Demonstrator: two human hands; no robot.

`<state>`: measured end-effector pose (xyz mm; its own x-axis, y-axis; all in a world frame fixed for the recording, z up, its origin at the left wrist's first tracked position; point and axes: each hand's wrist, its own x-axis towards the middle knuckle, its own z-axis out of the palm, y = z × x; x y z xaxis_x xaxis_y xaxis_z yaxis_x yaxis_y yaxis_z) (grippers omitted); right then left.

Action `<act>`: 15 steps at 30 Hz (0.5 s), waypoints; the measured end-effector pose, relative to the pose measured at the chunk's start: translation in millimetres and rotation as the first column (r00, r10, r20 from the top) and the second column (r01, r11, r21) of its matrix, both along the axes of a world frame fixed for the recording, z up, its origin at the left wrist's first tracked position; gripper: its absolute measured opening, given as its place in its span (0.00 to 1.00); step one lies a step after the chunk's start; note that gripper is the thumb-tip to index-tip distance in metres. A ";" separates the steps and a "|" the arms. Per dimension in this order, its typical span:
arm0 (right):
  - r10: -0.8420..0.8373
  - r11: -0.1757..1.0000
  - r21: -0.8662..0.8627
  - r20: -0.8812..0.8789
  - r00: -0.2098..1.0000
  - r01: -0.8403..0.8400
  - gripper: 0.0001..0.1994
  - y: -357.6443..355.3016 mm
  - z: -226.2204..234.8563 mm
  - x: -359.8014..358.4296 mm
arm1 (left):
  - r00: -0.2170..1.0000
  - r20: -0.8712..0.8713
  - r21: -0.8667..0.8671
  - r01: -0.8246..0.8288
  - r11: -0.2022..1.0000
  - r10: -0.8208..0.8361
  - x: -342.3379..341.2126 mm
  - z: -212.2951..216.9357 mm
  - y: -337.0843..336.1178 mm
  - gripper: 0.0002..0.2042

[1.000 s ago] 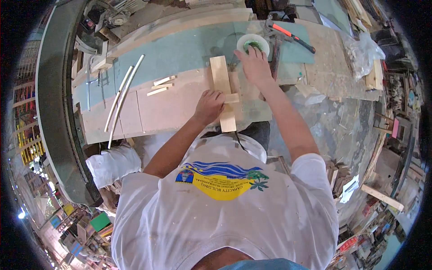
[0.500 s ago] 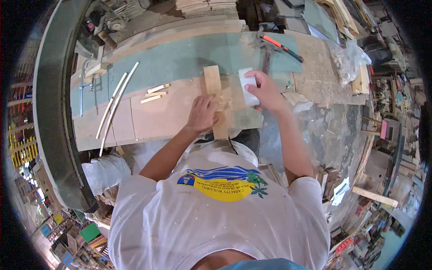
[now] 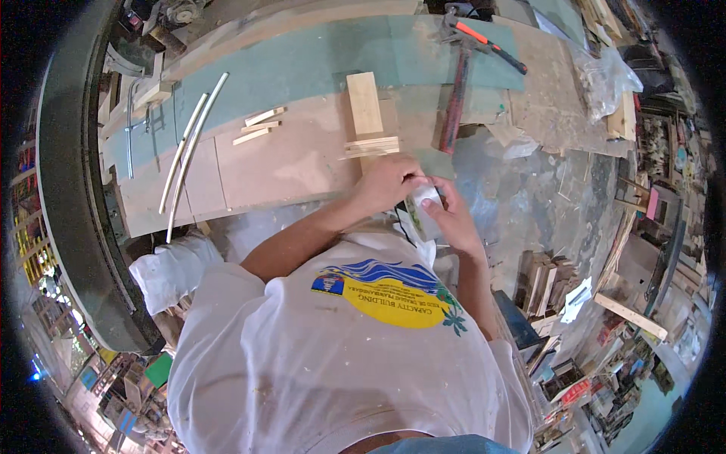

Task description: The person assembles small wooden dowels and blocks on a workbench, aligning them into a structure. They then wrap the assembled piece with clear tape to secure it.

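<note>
Basically, both hands at the white roll [image 3: 425,222], nr counter's [image 3: 295,170] front edge.
R hand [image 3: 456,214] grips roll, thumb on its side; L hand [image 3: 389,180] has curled fingers at its upper end, can't tell if gripping. Strips [image 3: 372,144] lie across wood block [image 3: 364,102].

Near the middle of the counter [image 3: 302,163] lies a block [image 3: 364,102] with strips [image 3: 374,144] across it toward its near end, and nearer the person, to the right of these, a cup [image 3: 426,221] sits between the left hand [image 3: 389,180] and the right hand [image 3: 455,216]. Left of the block lie three sticks [image 3: 260,125], then two rods [image 3: 189,155] farther left; on its right lie a hammer [image 3: 488,43] and, farther along, a plastic bag [image 3: 609,79]
</note>
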<state>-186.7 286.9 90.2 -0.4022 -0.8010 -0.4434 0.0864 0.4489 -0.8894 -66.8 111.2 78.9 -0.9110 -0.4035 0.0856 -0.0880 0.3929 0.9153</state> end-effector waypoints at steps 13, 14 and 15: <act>-0.041 0.996 0.068 -0.131 0.991 0.050 0.15 -5.2 -10.9 13.5 | 0.959 0.182 0.070 -0.231 0.971 0.215 4.2 22.7 -50.8 0.16; -0.044 0.995 0.079 -0.129 0.991 0.055 0.16 -4.5 -14.9 10.0 | 0.936 0.159 0.072 -0.329 0.942 0.315 5.9 22.2 -59.7 0.18; -0.048 0.994 0.090 -0.128 0.991 0.060 0.16 -4.3 -17.2 7.1 | 0.951 0.152 -0.161 -0.245 0.956 0.269 10.9 17.1 -67.4 0.20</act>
